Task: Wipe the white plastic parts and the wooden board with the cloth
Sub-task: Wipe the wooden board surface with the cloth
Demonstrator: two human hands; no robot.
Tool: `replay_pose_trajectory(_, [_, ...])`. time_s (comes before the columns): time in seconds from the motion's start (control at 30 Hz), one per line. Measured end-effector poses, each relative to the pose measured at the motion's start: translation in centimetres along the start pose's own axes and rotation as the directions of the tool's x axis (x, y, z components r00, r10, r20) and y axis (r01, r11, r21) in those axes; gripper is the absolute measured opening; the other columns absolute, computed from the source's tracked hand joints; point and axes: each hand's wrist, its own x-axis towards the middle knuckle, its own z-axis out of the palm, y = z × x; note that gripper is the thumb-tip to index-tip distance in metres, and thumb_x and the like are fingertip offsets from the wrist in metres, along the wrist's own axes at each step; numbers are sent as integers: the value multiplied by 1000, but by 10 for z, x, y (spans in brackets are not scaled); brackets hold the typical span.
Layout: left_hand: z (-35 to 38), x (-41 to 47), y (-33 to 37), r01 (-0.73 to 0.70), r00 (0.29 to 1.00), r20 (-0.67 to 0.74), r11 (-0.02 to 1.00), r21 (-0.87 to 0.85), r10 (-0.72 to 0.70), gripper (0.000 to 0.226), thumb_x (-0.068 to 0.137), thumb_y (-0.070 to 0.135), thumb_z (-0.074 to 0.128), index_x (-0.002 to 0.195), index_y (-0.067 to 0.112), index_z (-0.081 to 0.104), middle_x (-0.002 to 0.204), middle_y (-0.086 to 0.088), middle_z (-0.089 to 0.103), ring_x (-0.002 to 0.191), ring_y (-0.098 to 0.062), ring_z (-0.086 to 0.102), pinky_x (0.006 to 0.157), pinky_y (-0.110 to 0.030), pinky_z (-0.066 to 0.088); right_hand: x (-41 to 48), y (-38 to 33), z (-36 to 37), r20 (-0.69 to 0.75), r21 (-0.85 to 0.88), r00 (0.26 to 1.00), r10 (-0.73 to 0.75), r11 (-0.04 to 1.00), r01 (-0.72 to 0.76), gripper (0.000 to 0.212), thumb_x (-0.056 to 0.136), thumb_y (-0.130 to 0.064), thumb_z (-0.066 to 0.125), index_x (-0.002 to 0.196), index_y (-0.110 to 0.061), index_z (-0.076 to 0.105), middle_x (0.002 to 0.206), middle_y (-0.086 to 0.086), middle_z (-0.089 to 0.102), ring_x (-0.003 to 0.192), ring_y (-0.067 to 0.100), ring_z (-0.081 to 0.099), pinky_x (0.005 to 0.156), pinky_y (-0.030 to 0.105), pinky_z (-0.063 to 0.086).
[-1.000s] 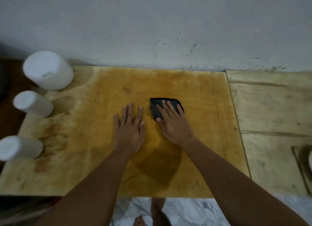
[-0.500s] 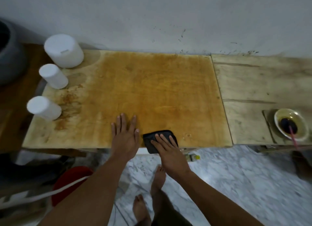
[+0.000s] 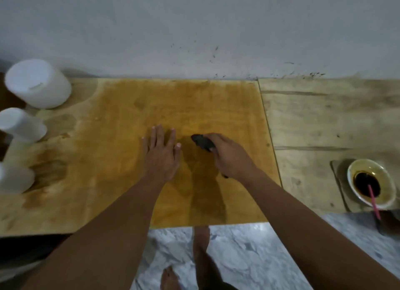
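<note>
The stained orange wooden board [image 3: 184, 103] lies against the wall. My left hand [image 3: 161, 154] rests flat on its middle, fingers apart and holding nothing. Just to the right, my right hand [image 3: 229, 155] is closed around the dark cloth [image 3: 202, 142], which sticks out past my fingers and sits bunched above the board. Three white plastic parts stand along the board's left edge: a large cylinder [image 3: 37, 83] at the back, a smaller one [image 3: 21, 125] in front of it, and a third [image 3: 15, 178] nearest me.
A paler wooden surface [image 3: 324, 121] adjoins the board on the right. On it sits a white bowl [image 3: 350, 175] of dark liquid with a pink stick [image 3: 373, 200]. A grey wall runs behind. My bare feet stand on the marble floor [image 3: 249, 257] below.
My right hand has come back from the board's near edge to its middle and now grips the cloth bunched up instead of pressing it flat. My left hand stays flat on the board.
</note>
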Motion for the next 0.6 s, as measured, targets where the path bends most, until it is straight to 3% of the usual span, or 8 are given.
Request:
replay_pose_trajectory(0.1, [0,43,12,-28,999,-40,999,22,29,60,109,49,15,164,24,11,172,-10,-4,158,-29,-12,125,-55,-8,67,32,-14,-93,-109,996,13,994,-23,44,103,-11,46,146,-20,39,145,6,47,119,34,52,89,48,48])
replay_pose_trajectory(0.2, [1,84,16,-21,998,-53,999,48,24,60,109,51,14,164,27,11,172,-10,-3,158,-28,-11,125,-57,-7,135,56,-24,-226,-237,974,-34,971,-21,54,97,-5,54,148,-14,39,151,11,42,136,33,41,110,48,38])
replay_pose_trajectory(0.33, [7,120,21,13,998,-62,996,85,-8,59,108,52,10,163,31,7,172,-9,-4,158,-28,-11,124,-61,-6,204,72,-12,-141,-268,990,-24,963,-15,51,106,-23,41,154,-15,27,162,9,26,151,25,18,122,43,15])
replay_pose_trajectory(0.4, [10,122,21,15,997,-80,995,99,-7,60,108,53,8,163,31,3,172,-8,-5,158,-27,-11,124,-61,-6,220,79,-1,-89,-225,996,3,974,-23,52,107,-34,35,154,-15,28,161,8,28,150,24,19,122,44,12])
replay_pose_trajectory(0.5, [11,121,18,8,996,-90,996,88,0,62,106,55,7,163,32,4,172,-8,-3,158,-26,-9,124,-60,-5,225,84,7,-157,-266,987,-39,964,-4,51,104,-40,32,148,-15,39,154,10,39,145,26,31,121,47,19])
replay_pose_trajectory(0.6, [13,121,17,17,996,-89,996,88,-10,62,106,54,7,163,32,4,172,-8,-2,158,-26,-9,124,-61,-3,223,84,12,-152,-262,987,-42,965,1,51,106,-39,28,150,-16,36,158,9,34,149,24,25,122,46,14])
